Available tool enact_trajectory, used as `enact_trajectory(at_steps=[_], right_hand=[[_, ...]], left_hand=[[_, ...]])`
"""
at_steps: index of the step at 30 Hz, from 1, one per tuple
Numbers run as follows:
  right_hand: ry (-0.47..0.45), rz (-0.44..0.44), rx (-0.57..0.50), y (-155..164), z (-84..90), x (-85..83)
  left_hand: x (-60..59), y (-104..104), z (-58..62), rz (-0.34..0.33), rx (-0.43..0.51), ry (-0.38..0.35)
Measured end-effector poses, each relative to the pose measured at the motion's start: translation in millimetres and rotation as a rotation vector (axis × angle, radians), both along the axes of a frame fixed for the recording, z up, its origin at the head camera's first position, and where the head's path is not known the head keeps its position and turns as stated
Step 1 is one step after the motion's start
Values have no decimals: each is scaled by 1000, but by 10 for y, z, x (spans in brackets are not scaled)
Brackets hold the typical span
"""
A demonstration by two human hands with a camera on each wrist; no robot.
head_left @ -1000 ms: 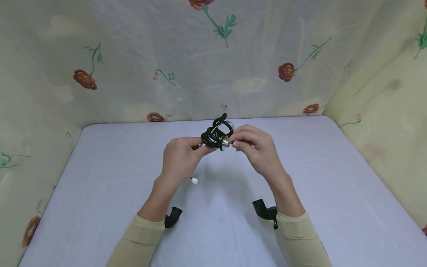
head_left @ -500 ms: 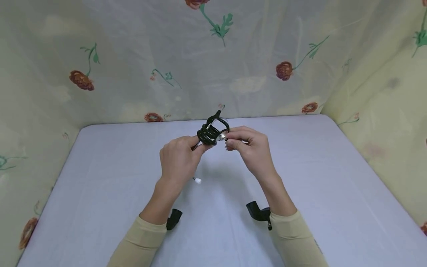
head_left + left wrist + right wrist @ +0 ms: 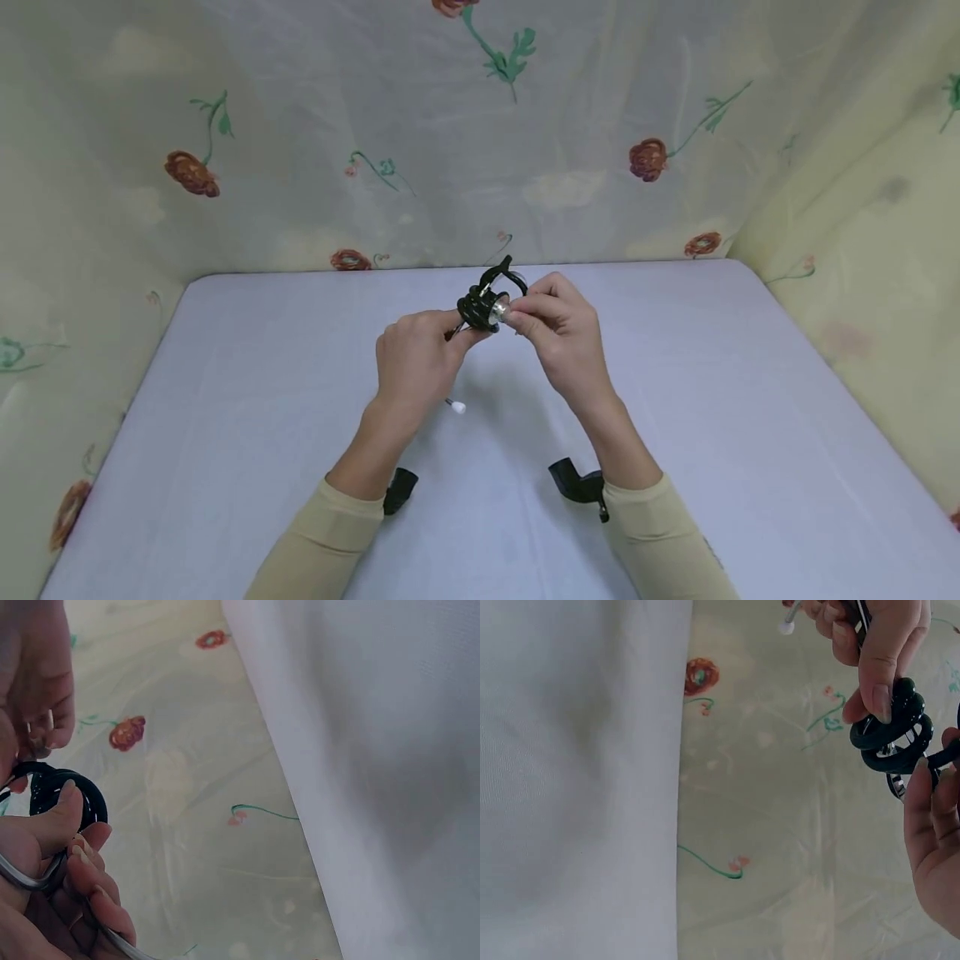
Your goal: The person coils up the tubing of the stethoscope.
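A stethoscope with its black tubing (image 3: 475, 308) wound in a tight coil is held up over the table between both hands. My left hand (image 3: 415, 360) grips the coil and its metal ear tubes (image 3: 26, 879), thumb across the loops. Below that hand, a white ear tip (image 3: 457, 407) sticks out. With fingertips and thumb, my right hand (image 3: 561, 337) pinches the silver metal end piece (image 3: 498, 312) on the coil's right side. A loop of tubing (image 3: 949, 754) passes by the right fingers. The palm side of the left hand shows more metal tube in the left wrist view.
A white cloth covers the table (image 3: 262, 400). Behind it and to both sides hang pale curtains (image 3: 285, 183) with printed flowers. Black wrist mounts (image 3: 577, 483) stick out inward from the beige sleeves.
The right fingers have moved further over the silver end piece and now cover more of it. The coil has tilted slightly, then shifted back to the right with the left hand.
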State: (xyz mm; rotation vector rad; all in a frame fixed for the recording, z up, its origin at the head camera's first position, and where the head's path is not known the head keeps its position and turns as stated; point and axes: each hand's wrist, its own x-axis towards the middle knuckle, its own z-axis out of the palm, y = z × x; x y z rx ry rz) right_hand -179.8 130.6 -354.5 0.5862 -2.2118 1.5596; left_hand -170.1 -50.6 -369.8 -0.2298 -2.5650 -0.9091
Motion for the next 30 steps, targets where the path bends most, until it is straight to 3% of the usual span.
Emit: enact_trajectory(at_steps=[4, 9, 14, 17, 21, 26, 30], right_hand=[[-28, -45, 4, 6, -9, 4], [-35, -126, -3, -23, -1, 22], [68, -189, -73, -102, -10, 52], [149, -213, -97, -138, -27, 57], [176, -204, -122, -148, -57, 49], [99, -169, -235, -133, -60, 34], [74, -177, -255, -130, -50, 38]], left_hand=[[2, 25, -10, -6, -36, 26], [23, 36, -10, 30, -119, 131], [46, 43, -7, 61, -159, 291], [57, 53, 2, 63, -160, 346], [71, 78, 3, 64, -167, 364], [79, 118, -3, 44, -161, 349], [83, 141, 1, 31, -150, 341]])
